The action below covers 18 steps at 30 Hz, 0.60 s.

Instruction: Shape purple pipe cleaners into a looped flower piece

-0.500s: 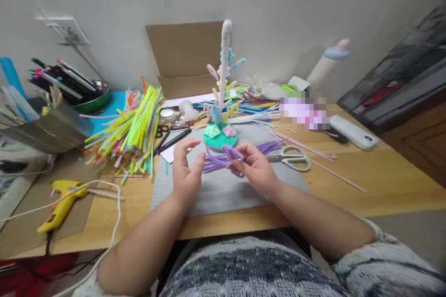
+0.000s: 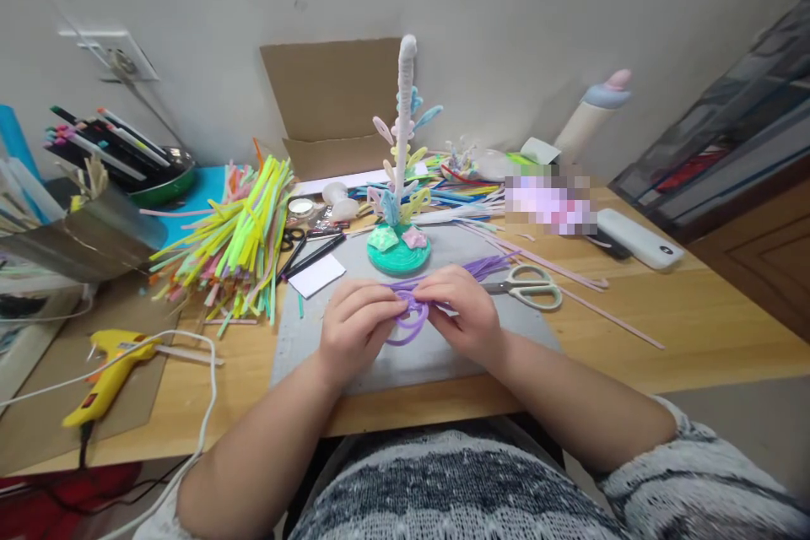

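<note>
Between my hands is a looped purple pipe cleaner [image 2: 410,332], bent into rounded loops. My left hand [image 2: 359,319] pinches its left side with thumb and forefinger. My right hand [image 2: 465,314] grips the right side, fingertips close to those of the left. More straight purple pipe cleaners [image 2: 490,267] lie on the grey mat [image 2: 380,367] behind my fingers, partly covered by them. Just beyond stands a pipe-cleaner ornament: a white wrapped stem [image 2: 405,118] with pastel leaves and flowers, rising from a round green base [image 2: 398,260].
Scissors [image 2: 535,287] lie right of my right hand. On the left are a bundle of coloured pipe cleaners [image 2: 244,245], a yellow glue gun [image 2: 107,375] with a trailing white cable, and a marker holder [image 2: 168,186]. A white power bank [image 2: 640,240] sits at right.
My left hand has moved in from the left and closed on the purple loops. My right hand has turned the loops lower, toward me. A white card at left is now uncovered.
</note>
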{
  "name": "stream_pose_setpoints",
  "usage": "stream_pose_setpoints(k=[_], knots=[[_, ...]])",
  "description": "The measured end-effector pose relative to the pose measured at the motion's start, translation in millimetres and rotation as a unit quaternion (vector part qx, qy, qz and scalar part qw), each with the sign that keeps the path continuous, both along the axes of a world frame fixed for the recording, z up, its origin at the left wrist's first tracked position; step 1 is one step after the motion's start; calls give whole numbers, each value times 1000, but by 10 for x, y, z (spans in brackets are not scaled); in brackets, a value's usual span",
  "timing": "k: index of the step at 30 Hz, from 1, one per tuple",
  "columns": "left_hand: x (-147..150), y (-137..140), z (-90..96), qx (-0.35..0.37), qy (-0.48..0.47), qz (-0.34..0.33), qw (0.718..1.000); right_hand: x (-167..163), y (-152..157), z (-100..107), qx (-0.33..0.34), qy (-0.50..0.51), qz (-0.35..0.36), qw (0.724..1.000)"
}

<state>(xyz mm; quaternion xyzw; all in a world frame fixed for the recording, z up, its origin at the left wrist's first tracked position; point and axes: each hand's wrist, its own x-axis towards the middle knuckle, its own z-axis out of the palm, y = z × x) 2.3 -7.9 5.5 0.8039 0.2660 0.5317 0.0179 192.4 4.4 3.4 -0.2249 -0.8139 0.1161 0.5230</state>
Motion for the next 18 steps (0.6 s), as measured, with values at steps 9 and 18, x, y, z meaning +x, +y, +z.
stream_pose_setpoints(k=[9,18], knots=[[16,-13,69,-16,26,17,999,18,-39,-17,10,-3,-17,1000],[100,75,-50,-456,-88,-8,886,-134,44,-49,-455,92,12,886]])
